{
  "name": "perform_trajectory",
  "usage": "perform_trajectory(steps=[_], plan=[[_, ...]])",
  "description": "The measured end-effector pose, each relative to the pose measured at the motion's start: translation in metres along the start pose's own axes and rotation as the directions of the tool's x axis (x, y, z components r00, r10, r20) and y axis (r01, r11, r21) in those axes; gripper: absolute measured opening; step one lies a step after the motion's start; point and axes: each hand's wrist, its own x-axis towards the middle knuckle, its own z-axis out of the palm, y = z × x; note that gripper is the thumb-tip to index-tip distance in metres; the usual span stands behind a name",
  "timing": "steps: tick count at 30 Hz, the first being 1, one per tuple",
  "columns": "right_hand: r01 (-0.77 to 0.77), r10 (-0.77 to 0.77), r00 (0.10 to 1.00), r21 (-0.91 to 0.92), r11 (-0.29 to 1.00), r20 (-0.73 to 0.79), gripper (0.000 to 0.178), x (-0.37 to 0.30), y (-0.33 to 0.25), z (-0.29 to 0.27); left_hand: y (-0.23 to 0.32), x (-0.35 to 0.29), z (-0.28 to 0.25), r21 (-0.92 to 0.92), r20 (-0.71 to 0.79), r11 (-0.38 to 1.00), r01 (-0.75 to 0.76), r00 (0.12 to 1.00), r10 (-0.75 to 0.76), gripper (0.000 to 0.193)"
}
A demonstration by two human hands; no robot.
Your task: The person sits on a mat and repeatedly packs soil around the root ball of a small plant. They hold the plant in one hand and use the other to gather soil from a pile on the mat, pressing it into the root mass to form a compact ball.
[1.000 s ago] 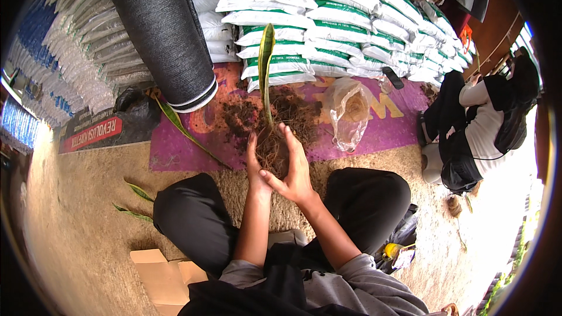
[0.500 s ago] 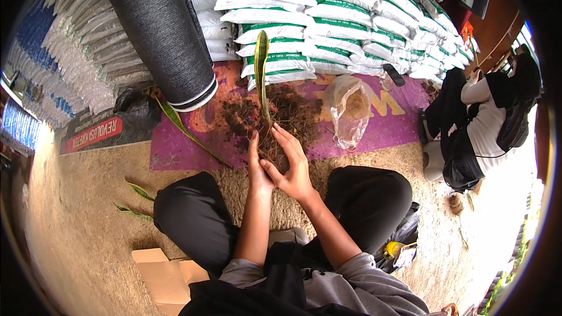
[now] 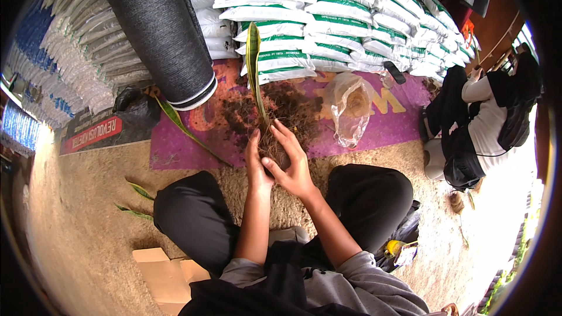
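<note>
My left hand [image 3: 257, 162] and my right hand [image 3: 294, 165] are cupped around the brown, fibrous root ball [image 3: 273, 147] of a snake plant. Its single long leaf [image 3: 253, 61], green with yellow edges, rises from the roots and leans slightly left. The wrists are close together, and the right thumb lies across the near side of the roots. Part of the root ball is hidden by the palms. Loose dark soil [image 3: 301, 108] and root bits are spread on the purple banner [image 3: 386, 131] just beyond my hands.
A clear plastic bag [image 3: 351, 108] stands right of the soil. Another snake plant leaf [image 3: 181, 126] lies left, near a black mesh roll [image 3: 158, 35]. Stacked white sacks [image 3: 339, 26] line the back. A person [image 3: 483, 117] crouches at right. Flattened cardboard [image 3: 161, 278] lies beside my left leg.
The leaf has tipped a little to the left, and the root ball has turned slightly between my hands. Both hands keep their cupped hold in nearly the same place.
</note>
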Motion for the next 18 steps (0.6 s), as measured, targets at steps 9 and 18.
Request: perform_trajectory(steps=[9,18], plan=[[-0.090,0.084,0.988,0.034,0.995,0.132,0.089,0.004,0.008,-0.017,0.020,-0.012,0.016,-0.064,0.032,0.998,0.025,0.999,-0.023,0.049],[-0.097,0.094,0.994,0.047,0.994,0.057,0.084,-0.002,0.002,-0.008,0.012,-0.007,0.017,0.135,0.003,0.991,-0.004,1.000,0.004,0.052]])
